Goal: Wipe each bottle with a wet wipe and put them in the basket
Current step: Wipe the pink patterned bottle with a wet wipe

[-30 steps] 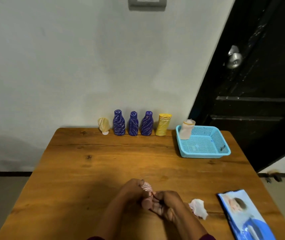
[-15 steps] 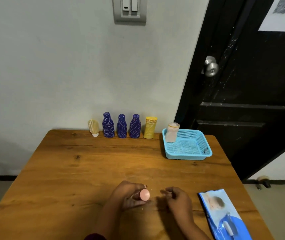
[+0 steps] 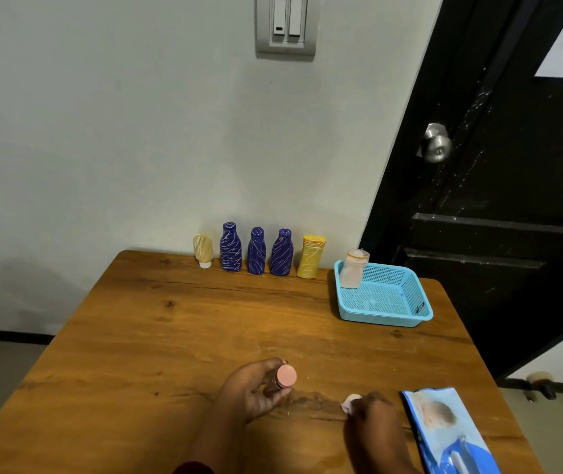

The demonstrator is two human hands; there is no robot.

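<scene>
**A:** Where is the bottle that is being handled?

**B:** The pink-capped bottle (image 3: 282, 378) is in the left hand (image 3: 251, 395), low over the near part of the table (image 3: 170, 336). The fingers curl round its dark body. Only the round cap sticks out, at the hand's 2 o'clock, turned up toward the camera.

**A:** And the other hand?

**B:** The right hand (image 3: 374, 419) sits at 3 o'clock from the bottle, apart from it, knuckles up. Its fingertips pinch a crumpled wet wipe (image 3: 349, 403), which peeks out at the hand's 11 o'clock, down on the wood.

**A:** What lies further out?

**B:** The wipes pack (image 3: 451, 436) lies flat just beside the right hand, at its 3 o'clock, near the table's near right corner. The blue basket (image 3: 380, 319) is at 1 o'clock from the held bottle, well apart, by the far right edge. A pale bottle (image 3: 353, 270) stands upright in the basket's far left corner. At 12 o'clock, along the far edge by the wall, there is a row: a cream tube (image 3: 203, 249) standing on its cap, three blue bottles (image 3: 256, 251), then a yellow bottle (image 3: 312, 256).
</scene>
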